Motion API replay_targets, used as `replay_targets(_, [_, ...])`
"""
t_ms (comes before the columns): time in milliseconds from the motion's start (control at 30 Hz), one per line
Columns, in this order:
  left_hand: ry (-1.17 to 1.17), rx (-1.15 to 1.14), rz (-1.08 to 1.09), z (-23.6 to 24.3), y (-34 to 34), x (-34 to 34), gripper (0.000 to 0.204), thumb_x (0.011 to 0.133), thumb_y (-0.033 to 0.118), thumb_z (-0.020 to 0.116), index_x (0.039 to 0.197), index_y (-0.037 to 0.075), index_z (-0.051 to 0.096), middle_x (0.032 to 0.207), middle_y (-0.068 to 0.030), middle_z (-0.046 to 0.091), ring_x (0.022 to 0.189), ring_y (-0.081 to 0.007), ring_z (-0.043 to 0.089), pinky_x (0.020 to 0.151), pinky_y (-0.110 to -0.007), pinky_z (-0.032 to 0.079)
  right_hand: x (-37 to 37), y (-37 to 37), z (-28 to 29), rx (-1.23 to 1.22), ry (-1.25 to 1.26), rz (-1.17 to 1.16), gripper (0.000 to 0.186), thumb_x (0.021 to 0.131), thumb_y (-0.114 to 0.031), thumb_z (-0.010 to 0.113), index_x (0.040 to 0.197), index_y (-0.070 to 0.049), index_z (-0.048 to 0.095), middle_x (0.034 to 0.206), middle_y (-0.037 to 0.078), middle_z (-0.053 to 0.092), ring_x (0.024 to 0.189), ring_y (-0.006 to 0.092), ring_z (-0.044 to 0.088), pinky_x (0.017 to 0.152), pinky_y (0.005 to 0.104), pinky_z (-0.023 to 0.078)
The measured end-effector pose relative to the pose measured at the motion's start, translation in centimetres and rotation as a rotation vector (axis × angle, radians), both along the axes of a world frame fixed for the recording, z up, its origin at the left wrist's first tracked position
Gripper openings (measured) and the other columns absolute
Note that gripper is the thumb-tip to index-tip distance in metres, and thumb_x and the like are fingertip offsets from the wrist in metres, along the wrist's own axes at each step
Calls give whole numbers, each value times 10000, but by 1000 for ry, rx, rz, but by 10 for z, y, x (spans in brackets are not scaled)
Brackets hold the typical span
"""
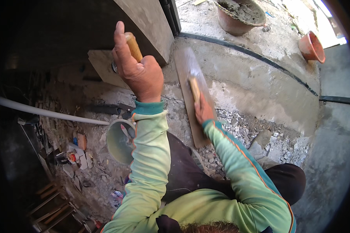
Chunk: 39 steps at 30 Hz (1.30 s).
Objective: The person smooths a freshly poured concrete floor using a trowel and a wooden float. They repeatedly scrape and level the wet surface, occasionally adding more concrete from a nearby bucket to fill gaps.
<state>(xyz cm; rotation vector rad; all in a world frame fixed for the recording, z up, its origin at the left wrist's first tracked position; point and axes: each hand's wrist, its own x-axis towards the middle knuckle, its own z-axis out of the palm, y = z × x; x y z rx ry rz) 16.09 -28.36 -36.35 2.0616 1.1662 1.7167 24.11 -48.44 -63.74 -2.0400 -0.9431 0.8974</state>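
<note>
My left hand (139, 75) is raised at the upper left, its fingers wrapped round the wooden handle of a trowel (101, 64). A flat grey blade shows beyond that wrist, partly hidden by the hand. My right hand (204, 110) grips the wooden handle of a long plastering float (186, 87), whose far end is smeared by motion. The float lies over a strip of grey mortar (256, 73) along a low ledge. From this angle I cannot tell whether its face is pressed flat on the mortar.
A tub of wet mortar (241, 15) and a smaller orange bucket (312, 47) stand beyond a dark strip (249, 52). Rubble (260, 136) lies right of my knees. At left are a pale bucket (114, 141), a white pipe (50, 113) and scattered debris.
</note>
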Motion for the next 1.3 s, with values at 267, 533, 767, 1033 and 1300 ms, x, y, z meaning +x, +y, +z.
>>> replay_targets(267, [-15,96,39,0,8,2,895,670,-192,434,1506,124,478,1124,-152,611,1059,-344,621,977,-437,498,13,1,13,105,-76,-85,625,1020,-303,531,1579,-110,327,1215,330,633,1126,498,611,955,517,491])
replay_targets(533, [17,103,46,-5,9,7,881,669,-182,432,1494,118,495,1124,-160,607,1054,-359,616,963,-442,503,-2,-64,-9,22,-134,101,641,1022,-305,529,1594,-139,294,1291,309,608,1179,473,600,996,507,488])
replay_targets(767, [-13,117,-3,-6,6,20,857,679,-170,447,1489,104,498,1177,-178,600,1070,-372,619,967,-450,498,6,-30,10,136,-47,-23,640,1022,-265,556,1585,-98,303,1291,309,603,1131,494,605,953,518,499])
replay_targets(1033, [30,129,-22,-15,8,41,872,682,-173,448,1501,125,477,1179,-168,596,1079,-356,611,971,-450,494,-16,-52,-15,46,-88,64,670,1009,-347,553,1597,-153,297,1221,306,639,1057,489,637,909,532,508])
replay_targets(1300, [-14,79,-74,-20,5,54,871,678,-170,445,1498,119,483,1172,-164,597,1067,-350,605,978,-442,487,54,-102,5,-89,-70,-556,607,1041,-294,535,1582,-101,336,1289,282,639,1162,424,649,1008,450,501])
